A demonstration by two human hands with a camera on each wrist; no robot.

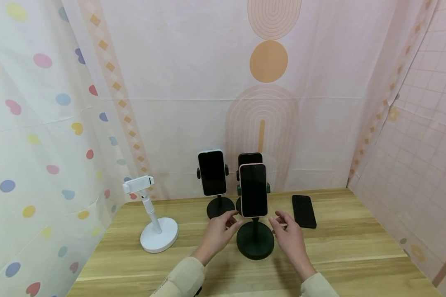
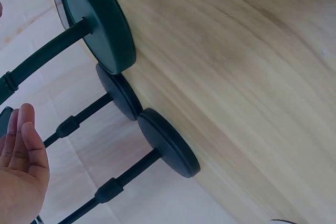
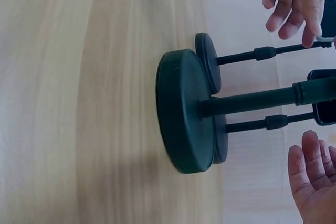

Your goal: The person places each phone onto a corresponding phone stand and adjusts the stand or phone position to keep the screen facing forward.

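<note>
Two hands by the phone on its stand
Left hand point(image 1: 217, 233) and right hand point(image 1: 290, 237) are open, holding nothing; a bump could tip the phone point(image 1: 253, 190) and stand point(image 1: 255, 244).

Front stand point(image 1: 255, 243) on the counter point(image 1: 357, 255), phone point(image 1: 253, 190) mounted; left hand point(image 1: 219, 233) and right hand point(image 1: 288, 235) flank it. Two stands behind. Empty stand point(image 1: 156, 227) left. Loose phone point(image 1: 304, 211) lying flat right.

Dark green stand point(image 1: 255, 246), pink-cased phone point(image 1: 253, 190)
</note>
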